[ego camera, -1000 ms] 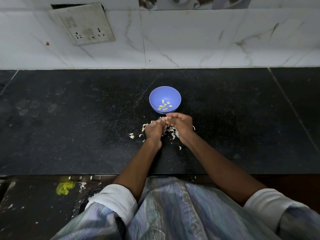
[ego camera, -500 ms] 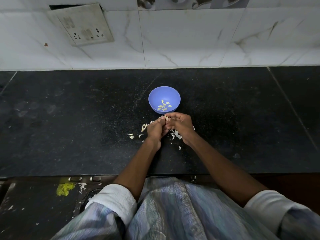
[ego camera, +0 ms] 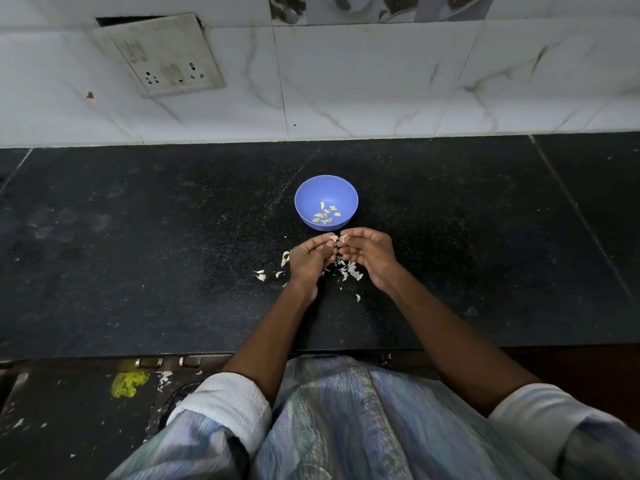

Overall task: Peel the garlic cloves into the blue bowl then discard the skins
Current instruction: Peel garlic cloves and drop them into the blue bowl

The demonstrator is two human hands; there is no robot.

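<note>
Nearest you, your sleeves (ego camera: 225,396) are sitting rolled back, white cuffs showing, both forearms reaching out over the dark surface (ego camera: 138,271). Below its front edge, a yellow smear (ego camera: 129,383) is lying on the lower ledge with white flecks beside it.

Your left hand (ego camera: 309,259) and right hand (ego camera: 370,256) are meeting fingertip to fingertip, just short of the bowl. Both are curling in and pinching one small pale clove (ego camera: 338,238) between them; you are gripping it from either side, left fingers on its left end, right fingers on its right. Whether skin is coming away from it is too small to tell.

Skins (ego camera: 349,271) are lying scattered on the surface under and between your hands, with a few more pieces out to the left and one stray bit nearer you.

Just beyond your fingertips, the bowl (ego camera: 306,192) is standing upright, holding several peeled cloves (ego camera: 325,215) in its bottom.

Farthest off, the tiled wall (ego camera: 381,81) is rising behind the surface, with a switch plate (ego camera: 162,53) hanging tilted at upper left.
</note>
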